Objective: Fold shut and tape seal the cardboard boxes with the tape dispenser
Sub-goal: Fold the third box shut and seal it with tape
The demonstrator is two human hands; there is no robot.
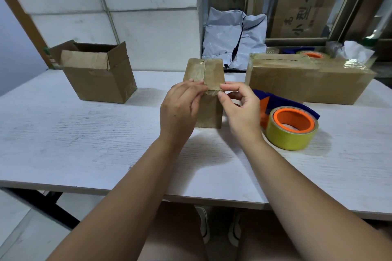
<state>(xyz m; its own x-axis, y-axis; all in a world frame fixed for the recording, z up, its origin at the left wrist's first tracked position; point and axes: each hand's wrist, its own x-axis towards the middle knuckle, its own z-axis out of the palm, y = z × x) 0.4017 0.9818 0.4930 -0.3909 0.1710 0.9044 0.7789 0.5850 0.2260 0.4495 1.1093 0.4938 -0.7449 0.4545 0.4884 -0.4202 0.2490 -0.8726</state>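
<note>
head view: one camera, looking down at the desk [84, 133]
small box [209, 112]: stood closed at mid-desk, tape strip [213, 77] over its top
left hand [180, 108]: apparently pinched the strip's loose end
right hand [239, 108]: thumb and forefinger pinched that end
tape dispenser [290, 125]: lay unheld, right of the box
open box [99, 74]: far-left corner

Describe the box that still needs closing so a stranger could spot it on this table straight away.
Start at the white table and go to its far left corner, by the wall. The cardboard box standing alone there is it. Unlike the small box in the middle and the long box on the right, both taped shut, its flaps stand open.
</note>
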